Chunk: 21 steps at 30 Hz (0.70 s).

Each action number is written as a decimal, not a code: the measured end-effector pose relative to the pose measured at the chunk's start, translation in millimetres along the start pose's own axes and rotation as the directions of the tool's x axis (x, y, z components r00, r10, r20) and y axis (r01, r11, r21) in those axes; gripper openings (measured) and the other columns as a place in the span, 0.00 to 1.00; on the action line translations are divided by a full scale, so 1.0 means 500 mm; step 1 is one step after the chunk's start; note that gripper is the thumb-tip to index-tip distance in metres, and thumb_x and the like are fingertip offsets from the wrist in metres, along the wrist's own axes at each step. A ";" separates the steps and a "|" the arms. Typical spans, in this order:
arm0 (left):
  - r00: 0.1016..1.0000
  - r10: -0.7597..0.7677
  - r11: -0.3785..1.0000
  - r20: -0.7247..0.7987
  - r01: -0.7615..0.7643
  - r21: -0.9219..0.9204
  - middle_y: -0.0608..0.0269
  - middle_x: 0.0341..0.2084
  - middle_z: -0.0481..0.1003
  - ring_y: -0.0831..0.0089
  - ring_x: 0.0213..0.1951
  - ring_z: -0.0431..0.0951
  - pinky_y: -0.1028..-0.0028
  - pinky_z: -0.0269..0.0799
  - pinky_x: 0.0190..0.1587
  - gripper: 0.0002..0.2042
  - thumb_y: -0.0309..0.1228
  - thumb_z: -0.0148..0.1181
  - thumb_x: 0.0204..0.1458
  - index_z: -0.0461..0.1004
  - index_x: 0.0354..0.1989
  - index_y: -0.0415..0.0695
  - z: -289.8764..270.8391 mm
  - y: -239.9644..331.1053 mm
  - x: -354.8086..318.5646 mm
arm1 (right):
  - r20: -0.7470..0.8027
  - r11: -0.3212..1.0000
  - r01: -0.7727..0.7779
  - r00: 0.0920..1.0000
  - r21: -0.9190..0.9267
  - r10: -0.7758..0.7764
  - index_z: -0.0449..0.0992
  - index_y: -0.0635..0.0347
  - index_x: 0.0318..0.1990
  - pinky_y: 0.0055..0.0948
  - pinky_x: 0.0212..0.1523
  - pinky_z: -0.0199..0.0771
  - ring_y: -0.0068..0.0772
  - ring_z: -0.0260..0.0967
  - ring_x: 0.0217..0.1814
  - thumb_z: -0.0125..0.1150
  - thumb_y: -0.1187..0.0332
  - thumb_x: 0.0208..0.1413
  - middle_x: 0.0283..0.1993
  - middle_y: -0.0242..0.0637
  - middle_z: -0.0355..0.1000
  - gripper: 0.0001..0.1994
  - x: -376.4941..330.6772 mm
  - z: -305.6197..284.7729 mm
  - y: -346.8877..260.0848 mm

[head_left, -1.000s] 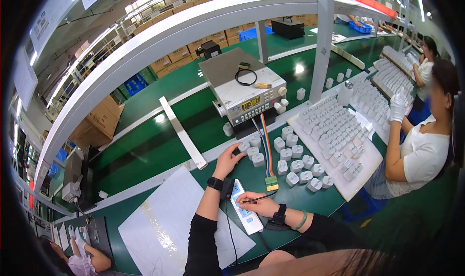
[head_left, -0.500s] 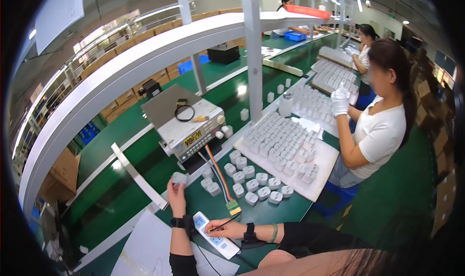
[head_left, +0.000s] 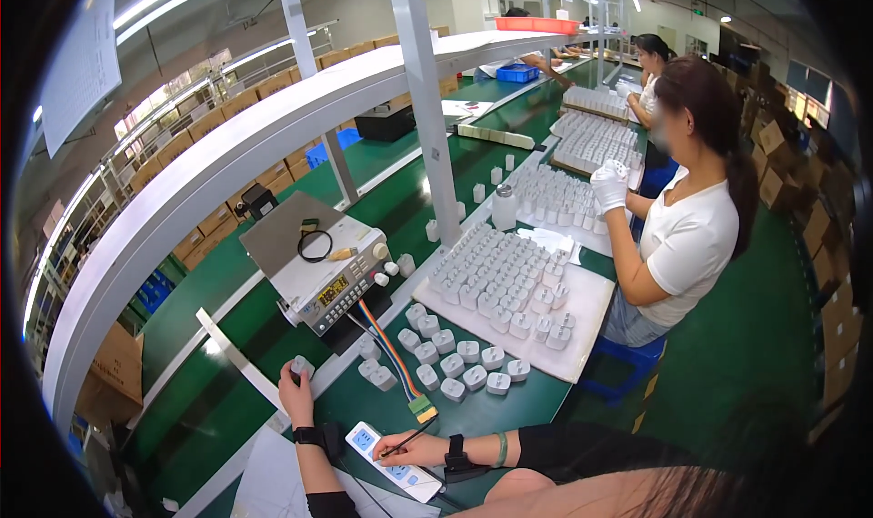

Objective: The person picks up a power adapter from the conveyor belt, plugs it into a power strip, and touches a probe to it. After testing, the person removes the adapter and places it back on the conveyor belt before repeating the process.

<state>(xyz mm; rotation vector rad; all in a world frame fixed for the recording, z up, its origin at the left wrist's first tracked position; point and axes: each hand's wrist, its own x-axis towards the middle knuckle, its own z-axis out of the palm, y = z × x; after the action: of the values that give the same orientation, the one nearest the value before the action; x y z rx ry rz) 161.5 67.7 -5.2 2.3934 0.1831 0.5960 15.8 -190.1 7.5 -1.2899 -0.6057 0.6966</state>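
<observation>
My left hand [head_left: 296, 398] is closed round a small white charger block [head_left: 303, 366], held over the green bench left of the loose blocks. My right hand [head_left: 414, 449] pinches a thin black cord or probe [head_left: 396, 447] above a white power strip [head_left: 393, 462]. A green and yellow connector [head_left: 422, 409], on a band of coloured wires [head_left: 386, 339], lies just beyond that hand. The wires run to a grey bench meter [head_left: 336, 281] with a lit display. Several white charger blocks [head_left: 453, 365] stand loose to the right of the wires.
A white board [head_left: 573, 331] full of upright charger blocks lies at the right. Beside it sits a co-worker [head_left: 696, 200] in white gloves. A metal post [head_left: 423, 109] and curved shelf rail [head_left: 182, 163] rise over the bench. White paper [head_left: 277, 482] lies near my left forearm.
The whole view has shifted, with the bench sitting lower and farther left. My left hand, still holding the charger block, is slightly farther left of the loose blocks. My right hand keeps its pinch.
</observation>
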 end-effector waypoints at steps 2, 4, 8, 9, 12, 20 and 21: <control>1.000 -0.009 1.000 0.004 0.009 0.006 0.53 0.33 0.74 0.57 0.35 0.74 0.65 0.69 0.39 0.20 0.34 0.59 0.49 0.68 0.51 0.44 0.007 -0.005 0.002 | 0.009 0.999 0.020 1.000 -0.034 -0.020 0.72 0.58 0.45 0.15 0.40 0.63 0.12 0.61 0.40 0.58 0.67 0.58 0.39 0.25 0.68 0.10 0.000 0.002 0.002; 0.999 -0.038 0.999 0.021 0.037 0.015 0.54 0.32 0.74 0.57 0.34 0.74 0.64 0.70 0.38 0.19 0.35 0.59 0.50 0.69 0.51 0.45 0.008 -0.001 -0.010 | 0.005 0.999 0.045 0.999 -0.003 -0.045 0.72 0.58 0.45 0.16 0.40 0.64 0.13 0.62 0.40 0.58 0.67 0.58 0.39 0.26 0.68 0.10 0.003 -0.005 0.016; 0.998 0.047 0.999 0.048 -0.047 -0.008 0.54 0.32 0.73 0.63 0.33 0.73 0.68 0.70 0.38 0.21 0.31 0.56 0.51 0.66 0.54 0.43 0.003 -0.016 -0.007 | 0.002 1.000 0.004 1.000 -0.011 -0.004 0.72 0.59 0.46 0.17 0.42 0.66 0.13 0.64 0.41 0.57 0.69 0.58 0.40 0.27 0.70 0.10 -0.004 0.006 0.005; 0.997 0.069 0.997 0.028 -0.068 -0.039 0.53 0.34 0.73 0.61 0.35 0.74 0.67 0.70 0.39 0.20 0.31 0.56 0.51 0.67 0.54 0.44 0.011 -0.009 -0.004 | -0.002 0.999 0.018 1.000 0.038 -0.018 0.72 0.59 0.46 0.17 0.42 0.66 0.13 0.64 0.41 0.57 0.70 0.58 0.40 0.27 0.71 0.10 -0.006 0.001 0.004; 0.999 0.050 0.997 0.006 -0.050 -0.056 0.51 0.37 0.74 0.59 0.37 0.75 0.66 0.70 0.40 0.19 0.31 0.55 0.52 0.68 0.53 0.46 0.016 0.007 -0.003 | 0.002 0.994 0.000 1.000 0.109 -0.001 0.72 0.59 0.45 0.17 0.42 0.67 0.13 0.65 0.40 0.57 0.72 0.57 0.39 0.26 0.71 0.09 -0.005 -0.005 -0.002; 0.993 0.099 0.995 -0.067 -0.099 -0.005 0.53 0.43 0.71 0.61 0.37 0.75 0.66 0.71 0.41 0.18 0.28 0.55 0.51 0.68 0.52 0.45 0.005 0.027 -0.005 | -0.030 0.998 -0.058 0.998 0.023 0.058 0.73 0.59 0.45 0.17 0.41 0.68 0.13 0.66 0.39 0.59 0.71 0.56 0.38 0.25 0.71 0.09 0.003 -0.010 -0.001; 0.994 0.091 0.995 -0.062 -0.090 0.032 0.53 0.45 0.70 0.60 0.38 0.75 0.65 0.71 0.41 0.18 0.28 0.55 0.50 0.69 0.52 0.46 0.001 0.022 -0.007 | -0.014 0.998 -0.057 0.998 0.017 0.058 0.73 0.59 0.45 0.17 0.41 0.68 0.13 0.66 0.39 0.59 0.71 0.56 0.38 0.25 0.71 0.09 0.003 -0.010 0.002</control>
<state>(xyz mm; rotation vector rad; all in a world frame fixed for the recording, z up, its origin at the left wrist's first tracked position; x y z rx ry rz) 158.6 58.2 0.1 2.4222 0.1116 0.7168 20.3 -192.0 5.6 -1.3001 -0.5523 0.7378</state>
